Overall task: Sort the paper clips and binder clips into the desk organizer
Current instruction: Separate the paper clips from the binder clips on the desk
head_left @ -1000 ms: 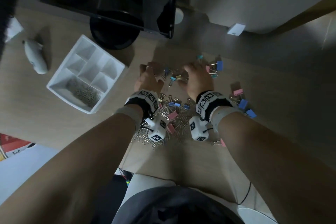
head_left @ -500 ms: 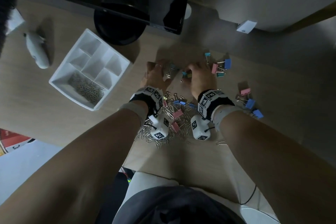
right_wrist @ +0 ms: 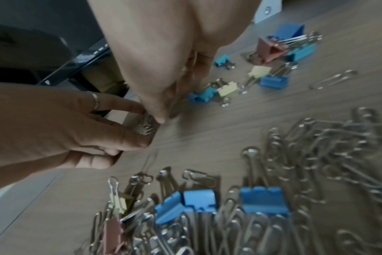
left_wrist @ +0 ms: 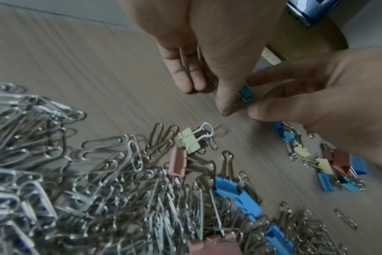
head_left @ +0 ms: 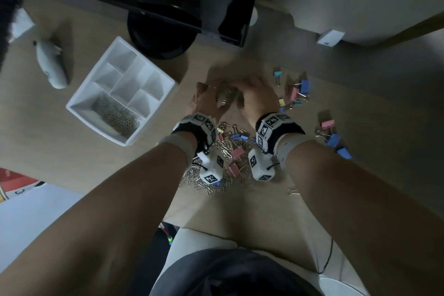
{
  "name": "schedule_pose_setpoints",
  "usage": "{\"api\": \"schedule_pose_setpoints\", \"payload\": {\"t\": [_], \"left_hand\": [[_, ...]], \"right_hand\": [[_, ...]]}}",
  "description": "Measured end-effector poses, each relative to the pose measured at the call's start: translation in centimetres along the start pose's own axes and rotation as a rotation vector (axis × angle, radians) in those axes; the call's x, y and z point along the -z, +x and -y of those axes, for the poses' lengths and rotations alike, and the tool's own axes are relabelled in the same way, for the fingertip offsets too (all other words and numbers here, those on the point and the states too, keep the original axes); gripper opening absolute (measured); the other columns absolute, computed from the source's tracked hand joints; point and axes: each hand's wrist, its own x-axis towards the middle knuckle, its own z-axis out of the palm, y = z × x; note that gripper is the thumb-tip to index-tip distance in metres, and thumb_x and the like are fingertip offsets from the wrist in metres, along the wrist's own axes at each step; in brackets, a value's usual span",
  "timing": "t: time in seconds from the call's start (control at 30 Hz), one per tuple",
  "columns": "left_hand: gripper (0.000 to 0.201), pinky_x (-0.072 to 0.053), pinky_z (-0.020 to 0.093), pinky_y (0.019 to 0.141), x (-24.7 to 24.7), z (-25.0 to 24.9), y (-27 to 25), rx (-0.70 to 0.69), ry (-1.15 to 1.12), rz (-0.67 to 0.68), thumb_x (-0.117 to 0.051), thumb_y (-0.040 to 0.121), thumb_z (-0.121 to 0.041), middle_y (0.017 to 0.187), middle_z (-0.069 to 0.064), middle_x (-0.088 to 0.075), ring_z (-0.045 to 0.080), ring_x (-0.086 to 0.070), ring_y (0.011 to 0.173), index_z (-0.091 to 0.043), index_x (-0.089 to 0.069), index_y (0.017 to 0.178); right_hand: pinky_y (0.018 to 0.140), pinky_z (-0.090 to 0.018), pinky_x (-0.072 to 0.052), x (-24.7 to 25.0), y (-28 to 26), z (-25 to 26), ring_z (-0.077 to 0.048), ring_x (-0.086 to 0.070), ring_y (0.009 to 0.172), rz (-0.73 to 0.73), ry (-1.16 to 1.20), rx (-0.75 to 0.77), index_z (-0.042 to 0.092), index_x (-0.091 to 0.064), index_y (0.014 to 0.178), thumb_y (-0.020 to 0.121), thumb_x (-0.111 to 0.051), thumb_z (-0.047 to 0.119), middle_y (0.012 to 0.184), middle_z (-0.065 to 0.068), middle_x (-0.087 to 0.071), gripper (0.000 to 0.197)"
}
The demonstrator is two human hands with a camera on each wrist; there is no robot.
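Note:
Both hands meet over the desk beyond the mixed pile. My left hand [head_left: 204, 103] and right hand [head_left: 258, 98] close from either side on a small bunch of silver paper clips [head_left: 225, 97]. In the right wrist view the bunch [right_wrist: 146, 126] sits between the left forefinger and thumb, and the right fingertips touch it. A small blue binder clip [left_wrist: 245, 93] lies right behind the thumbs. The white desk organizer [head_left: 93, 125] stands to the left, with paper clips [head_left: 115, 115] in its long front compartment. The main pile of paper clips [left_wrist: 76, 189] and binder clips lies under my wrists.
Loose coloured binder clips [head_left: 300, 91] lie right of the hands, and more binder clips [head_left: 332, 137] lie further right. A black monitor stand [head_left: 158, 36] rises behind the organizer. A white mouse [head_left: 51, 67] lies far left. The desk's near edge runs just behind the pile.
The two hands, a little apart a second ago, have come together and now hold a bunch of paper clips between them. The organizer has not moved.

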Motion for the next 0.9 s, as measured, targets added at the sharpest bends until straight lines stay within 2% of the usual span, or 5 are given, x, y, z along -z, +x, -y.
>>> {"api": "schedule_pose_setpoints", "payload": {"t": [0.2,0.37,0.5,0.7,0.9], "left_hand": [[0.071,-0.048,0.041,0.100,0.2,0.4,0.0,0.000,-0.022,0.029,-0.073,0.078,-0.040,0.119,0.003,-0.042,0.027,-0.055,0.104,-0.035,-0.042,0.141],[0.066,-0.042,0.036,0.105,-0.2,0.2,0.2,0.036,-0.013,0.021,-0.076,0.079,-0.032,0.124,0.003,-0.044,0.024,-0.052,0.111,-0.022,-0.048,0.137],[0.057,-0.041,0.019,0.096,-0.5,0.8,0.7,0.046,-0.077,-0.014,-0.077,0.079,-0.015,0.117,0.001,-0.050,0.016,-0.054,0.101,-0.018,-0.053,0.131],[0.041,-0.053,0.025,0.076,-0.4,1.5,0.6,0.026,-0.135,-0.072,-0.080,0.073,-0.019,0.099,0.002,-0.066,0.018,-0.064,0.084,-0.024,-0.064,0.110],[0.058,-0.040,0.017,0.083,-0.2,1.1,0.2,0.008,-0.129,-0.028,-0.078,0.078,-0.017,0.113,0.005,-0.055,0.014,-0.053,0.090,-0.021,-0.054,0.131]], "right_hand": [[0.083,-0.045,-0.054,-1.1,1.2,0.4,-0.035,-0.058,0.110,0.034,-0.062,-0.049,0.017,-0.070,0.111,0.086,-0.066,0.016,0.109,-0.008,-0.066,0.025],[0.088,-0.043,-0.052,-0.8,0.2,0.8,-0.034,-0.058,0.111,0.012,0.031,-0.033,0.021,-0.063,0.121,0.081,-0.074,0.027,0.114,-0.007,-0.065,0.043],[0.089,-0.040,-0.052,-0.8,-0.3,1.3,-0.030,-0.059,0.108,0.006,0.078,0.066,0.025,-0.068,0.115,0.083,-0.073,0.023,0.112,-0.002,-0.067,0.032],[0.082,-0.038,-0.055,-0.9,-0.1,1.4,-0.028,-0.065,0.096,0.136,0.070,-0.043,0.020,-0.074,0.103,0.089,-0.063,0.011,0.106,-0.006,-0.068,0.020],[0.075,-0.044,-0.059,-1.0,-0.3,0.9,-0.031,-0.070,0.089,0.098,0.084,-0.121,0.016,-0.052,0.130,0.089,-0.064,0.006,0.101,-0.012,-0.069,0.043]]}}
